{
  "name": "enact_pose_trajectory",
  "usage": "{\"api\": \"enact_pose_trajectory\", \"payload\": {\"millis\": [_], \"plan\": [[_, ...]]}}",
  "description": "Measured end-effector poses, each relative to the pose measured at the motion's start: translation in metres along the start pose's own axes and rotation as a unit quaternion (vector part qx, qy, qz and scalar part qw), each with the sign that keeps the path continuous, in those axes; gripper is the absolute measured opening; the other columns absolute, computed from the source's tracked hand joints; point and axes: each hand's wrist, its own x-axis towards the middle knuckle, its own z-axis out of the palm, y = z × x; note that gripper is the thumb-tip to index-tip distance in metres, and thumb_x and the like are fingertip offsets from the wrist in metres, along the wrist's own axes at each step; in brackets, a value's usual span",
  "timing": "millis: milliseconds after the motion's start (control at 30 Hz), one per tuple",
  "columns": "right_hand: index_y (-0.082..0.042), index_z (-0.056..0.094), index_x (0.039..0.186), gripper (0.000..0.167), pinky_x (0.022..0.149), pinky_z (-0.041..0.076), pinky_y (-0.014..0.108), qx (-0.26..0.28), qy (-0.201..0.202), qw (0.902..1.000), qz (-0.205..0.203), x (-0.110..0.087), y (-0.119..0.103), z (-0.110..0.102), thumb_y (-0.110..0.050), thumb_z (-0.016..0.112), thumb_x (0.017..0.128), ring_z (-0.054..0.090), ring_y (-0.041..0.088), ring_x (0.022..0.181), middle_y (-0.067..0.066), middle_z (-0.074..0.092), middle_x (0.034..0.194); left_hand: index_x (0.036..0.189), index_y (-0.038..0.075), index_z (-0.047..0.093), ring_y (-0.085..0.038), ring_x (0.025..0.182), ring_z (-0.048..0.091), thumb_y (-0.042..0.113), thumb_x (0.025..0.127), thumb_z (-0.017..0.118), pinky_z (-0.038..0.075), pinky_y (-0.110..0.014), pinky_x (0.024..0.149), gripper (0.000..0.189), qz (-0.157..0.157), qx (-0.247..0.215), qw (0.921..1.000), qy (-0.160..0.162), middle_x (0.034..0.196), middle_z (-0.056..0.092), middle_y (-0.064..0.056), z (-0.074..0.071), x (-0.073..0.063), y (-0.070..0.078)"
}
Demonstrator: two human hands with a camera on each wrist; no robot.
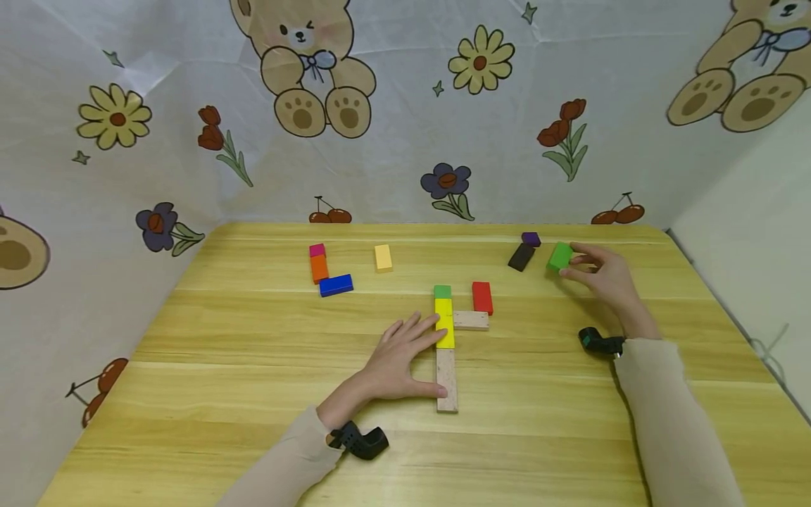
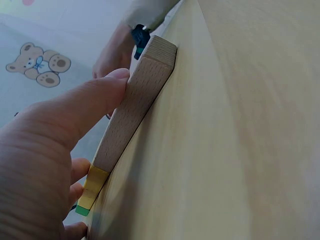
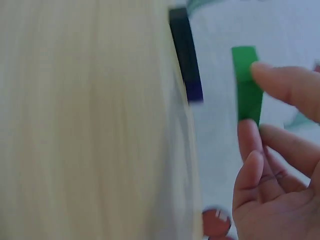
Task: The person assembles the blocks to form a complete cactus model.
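My right hand [image 1: 605, 278] pinches a bright green block [image 1: 560, 256] between thumb and fingertips at the right rear; in the right wrist view this block [image 3: 247, 82] appears lifted off the tabletop. Spread over a straight row of blocks is my left hand [image 1: 399, 362]. Its thumb touches the plain wooden block [image 1: 447, 370] at the near end, and its fingertips lie on the yellow block [image 1: 445, 310]. A darker green block [image 1: 442, 291] ends the row at the far side. Another plain wooden block [image 1: 472, 321] juts rightward from the yellow one, with a red block [image 1: 482, 297] at its far side.
A black block [image 1: 522, 257] and a purple block [image 1: 531, 239] lie left of the right hand. At the left rear are magenta [image 1: 317, 250], orange [image 1: 319, 268] and blue [image 1: 336, 285] blocks, close together. A pale yellow block [image 1: 383, 258] lies apart. Patterned cloth [image 1: 393, 176] hangs behind the table.
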Motion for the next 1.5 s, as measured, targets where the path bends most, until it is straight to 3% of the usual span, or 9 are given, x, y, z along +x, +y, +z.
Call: {"api": "enact_pose_trajectory", "payload": {"millis": [233,400,533,700,1500], "plan": [[-0.006,0.049,0.144,0.061,0.077,0.042,0.004,0.01,-0.034,0.9984,-0.045,0.014,-0.031,0.028,-0.024,0.072,0.09,0.057,0.019,0.107,0.017,0.051,0.134,0.152,0.021,0.037,-0.028,0.153,0.007,0.057,0.076,0.075,0.005,-0.053,0.122,0.092,0.007,-0.004,1.0,0.0,0.165,0.016,0.004,0.0,0.001,0.003],[-0.001,0.05,0.142,0.059,0.076,0.04,0.006,-0.001,-0.065,0.9953,-0.072,0.024,-0.047,0.047,-0.017,0.073,0.089,0.054,0.031,0.107,0.023,0.057,0.122,0.152,0.022,0.037,-0.027,0.153,0.007,0.058,0.076,0.075,0.005,-0.052,0.122,0.092,0.008,-0.001,1.0,0.0,0.165,0.016,0.005,0.0,0.002,0.004],[0.001,0.052,0.139,0.058,0.074,0.041,0.008,-0.013,-0.091,0.9912,-0.095,0.029,-0.054,0.059,-0.013,0.074,0.087,0.056,0.032,0.103,0.022,0.06,0.113,0.152,0.022,0.037,-0.027,0.153,0.007,0.058,0.076,0.075,0.004,-0.051,0.122,0.092,0.009,-0.001,1.0,0.0,0.165,0.016,0.005,0.001,0.002,0.004],[0.003,0.052,0.138,0.058,0.075,0.042,0.011,-0.016,-0.116,0.9869,-0.111,0.033,-0.055,0.068,-0.011,0.075,0.086,0.058,0.033,0.103,0.022,0.059,0.116,0.152,0.022,0.037,-0.027,0.153,0.007,0.058,0.076,0.075,0.004,-0.052,0.122,0.092,0.012,-0.003,0.9999,0.003,0.165,0.016,0.005,0.002,0.003,0.004],[0.002,0.051,0.14,0.06,0.08,0.045,0.011,-0.035,-0.156,0.9827,-0.094,0.034,-0.056,0.081,-0.011,0.074,0.087,0.058,0.032,0.109,0.021,0.056,0.128,0.153,0.023,0.036,-0.026,0.153,0.007,0.059,0.076,0.074,0.005,-0.051,0.122,0.093,0.005,0.008,1.0,-0.002,0.165,0.015,0.006,0.002,0.003,0.0]]}}
